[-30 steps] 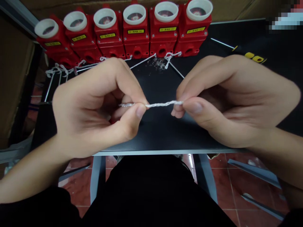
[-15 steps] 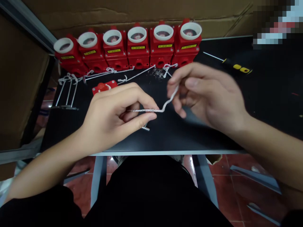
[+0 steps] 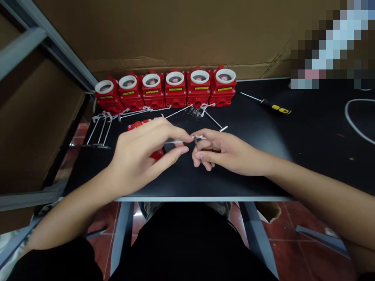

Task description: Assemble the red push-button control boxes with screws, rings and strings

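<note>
My left hand (image 3: 146,152) is curled around a thin white cord (image 3: 175,143) that runs between its thumb and fingers. Its thumb and index fingertip are slightly apart. Close beside it, my right hand (image 3: 225,152) pinches a slim dark metal rod (image 3: 196,143) between thumb and fingers. White cord also lies across the top of that rod, at the right index finger. Beneath my left hand, and partly hidden by it, is a red housing part (image 3: 158,154) on the table.
Several red housings (image 3: 175,91) with white rings stand in a row at the back. Before them lie metal T-bars (image 3: 215,121) tied with white cord. A screwdriver (image 3: 272,106) lies to the right, and a pale cable (image 3: 348,117) farther right. Cardboard (image 3: 181,35) backs the black table (image 3: 307,156).
My right hand has come down and left against my left fingertips and now pinches the metal rod. The stretch of cord between the hands has shortened. The camera view has shifted.
</note>
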### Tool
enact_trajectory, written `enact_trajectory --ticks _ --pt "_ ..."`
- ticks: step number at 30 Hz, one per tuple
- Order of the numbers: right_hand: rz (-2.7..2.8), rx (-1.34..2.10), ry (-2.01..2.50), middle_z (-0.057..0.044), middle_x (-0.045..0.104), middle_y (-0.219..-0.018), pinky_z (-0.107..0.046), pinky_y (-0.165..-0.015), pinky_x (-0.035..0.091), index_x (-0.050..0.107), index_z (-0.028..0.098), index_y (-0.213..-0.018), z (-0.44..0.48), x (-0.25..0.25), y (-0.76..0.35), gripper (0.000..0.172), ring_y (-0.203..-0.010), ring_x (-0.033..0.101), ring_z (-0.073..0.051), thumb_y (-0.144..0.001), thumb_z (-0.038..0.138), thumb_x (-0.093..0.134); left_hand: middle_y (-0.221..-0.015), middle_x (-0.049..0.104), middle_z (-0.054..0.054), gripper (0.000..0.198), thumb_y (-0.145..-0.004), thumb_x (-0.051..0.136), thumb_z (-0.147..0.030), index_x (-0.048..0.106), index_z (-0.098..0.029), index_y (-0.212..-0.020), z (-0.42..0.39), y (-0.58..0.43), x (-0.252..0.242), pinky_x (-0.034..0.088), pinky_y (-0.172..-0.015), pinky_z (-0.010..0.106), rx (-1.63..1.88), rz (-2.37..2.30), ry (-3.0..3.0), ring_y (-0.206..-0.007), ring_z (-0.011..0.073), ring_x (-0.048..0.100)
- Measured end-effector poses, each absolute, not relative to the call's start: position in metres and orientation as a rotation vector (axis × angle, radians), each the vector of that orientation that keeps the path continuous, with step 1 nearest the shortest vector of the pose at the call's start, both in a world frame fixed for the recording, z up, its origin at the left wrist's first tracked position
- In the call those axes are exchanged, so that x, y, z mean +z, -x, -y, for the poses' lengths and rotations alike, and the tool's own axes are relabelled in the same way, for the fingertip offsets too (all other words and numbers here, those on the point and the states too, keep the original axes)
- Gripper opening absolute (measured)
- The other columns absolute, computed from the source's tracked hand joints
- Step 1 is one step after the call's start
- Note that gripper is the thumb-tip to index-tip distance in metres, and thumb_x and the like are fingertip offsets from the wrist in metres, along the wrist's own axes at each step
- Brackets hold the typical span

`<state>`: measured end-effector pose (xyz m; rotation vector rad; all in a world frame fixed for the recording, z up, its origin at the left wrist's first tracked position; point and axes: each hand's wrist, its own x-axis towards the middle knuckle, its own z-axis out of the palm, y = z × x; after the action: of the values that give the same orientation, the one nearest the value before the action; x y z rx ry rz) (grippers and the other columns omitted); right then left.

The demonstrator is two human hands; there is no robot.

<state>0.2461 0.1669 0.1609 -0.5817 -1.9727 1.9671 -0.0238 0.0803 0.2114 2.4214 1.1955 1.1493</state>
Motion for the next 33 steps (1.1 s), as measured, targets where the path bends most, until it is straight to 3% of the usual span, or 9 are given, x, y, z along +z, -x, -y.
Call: enact_trajectory --ticks 5,8,11,14,16,17,22,27,33 --pt "2.125 1.818 0.627 0.0 0.083 -0.097 -0.028 -0.067 0.051 0.057 0.02 -0.135 -0.178 0.168 -0.251 0.024 -0.066 0.064 -0.01 -0.121 0.038 0.067 -0.102 0.083 0.0 0.007 -0.118 0.081 -0.031 0.085 -0.036 -0.12 -0.083 0.033 0.221 0.051 -0.063 0.039 1.278 -1.197 -2.349 -0.068 0.0179 0.064" --pt "2.377 1.589 0.719 0.001 0.083 -0.091 -0.029 -0.066 0.05 0.061 0.022 -0.125 -0.19 0.186 -0.262 0.014 -0.063 0.06 -0.012 -0.121 0.035 0.059 -0.099 0.084 0.001 0.011 -0.117 0.078 -0.024 0.084 -0.032 -0.119 -0.084 0.036 0.221 0.051 -0.062 0.037 1.328 -1.115 -2.343 -0.074 0.0186 0.072" --pt "2.534 1.272 0.904 0.0 0.085 -0.092 -0.031 -0.069 0.053 0.066 0.025 -0.115 -0.21 0.209 -0.285 0.011 -0.067 0.066 -0.015 -0.117 0.033 0.058 -0.099 0.084 0.003 0.015 -0.118 0.073 -0.02 0.085 -0.028 -0.116 -0.086 0.038 0.222 0.055 -0.066 0.037 1.294 -1.114 -2.347 -0.079 0.0194 0.074" --pt "2.584 0.786 0.956 -0.004 0.084 -0.096 -0.036 -0.078 0.057 0.08 0.027 -0.109 -0.237 0.221 -0.315 0.025 -0.078 0.075 -0.02 -0.117 0.038 0.059 -0.1 0.086 0.004 0.015 -0.119 0.071 -0.022 0.086 -0.027 -0.115 -0.088 0.039 0.221 0.055 -0.069 0.039 1.264 -1.133 -2.323 -0.079 0.0205 0.073" --pt "2.578 0.488 0.861 -0.012 0.085 -0.117 -0.041 -0.087 0.061 0.089 0.026 -0.108 -0.256 0.217 -0.335 0.026 -0.091 0.079 -0.023 -0.114 0.04 0.068 -0.103 0.088 0.004 0.016 -0.118 0.07 -0.021 0.085 -0.026 -0.114 -0.09 0.039 0.22 0.057 -0.074 0.039 1.25 -1.14 -2.303 -0.082 0.021 0.075" --pt "2.555 0.419 0.848 -0.013 0.084 -0.117 -0.041 -0.083 0.061 0.092 0.025 -0.105 -0.265 0.212 -0.343 0.028 -0.083 0.076 -0.02 -0.114 0.04 0.069 -0.104 0.089 0.004 0.017 -0.118 0.07 -0.02 0.085 -0.026 -0.114 -0.091 0.04 0.22 0.059 -0.078 0.039 1.245 -1.14 -2.292 -0.085 0.0212 0.076" --pt "2.613 0.487 1.048 -0.005 0.079 -0.079 -0.038 -0.062 0.052 0.087 0.025 -0.099 -0.284 0.196 -0.367 0.032 -0.054 0.065 -0.016 -0.12 0.038 0.066 -0.102 0.088 0.002 0.015 -0.118 0.071 -0.023 0.084 -0.027 -0.114 -0.095 0.043 0.218 0.059 -0.077 0.038 1.174 -1.205 -2.27 -0.086 0.021 0.079" --pt "2.792 0.351 1.062 -0.01 0.09 -0.098 -0.046 -0.078 0.065 0.093 0.026 -0.107 -0.286 0.2 -0.367 0.034 -0.07 0.079 -0.025 -0.111 0.021 0.059 -0.097 0.087 0.001 0.014 -0.115 0.071 -0.023 0.085 -0.027 -0.113 -0.097 0.044 0.218 0.054 -0.067 0.033 1.09 -1.224 -2.306 -0.077 0.0184 0.076" --pt "2.878 0.342 1.195 -0.011 0.092 -0.099 -0.049 -0.094 0.071 0.099 0.023 -0.114 -0.288 0.184 -0.36 0.043 -0.086 0.087 -0.031 -0.096 0.006 0.063 -0.092 0.085 0.0 0.015 -0.114 0.07 -0.023 0.084 -0.025 -0.109 -0.099 0.043 0.218 0.053 -0.066 0.031 1.048 -1.232 -2.335 -0.069 0.0157 0.068"
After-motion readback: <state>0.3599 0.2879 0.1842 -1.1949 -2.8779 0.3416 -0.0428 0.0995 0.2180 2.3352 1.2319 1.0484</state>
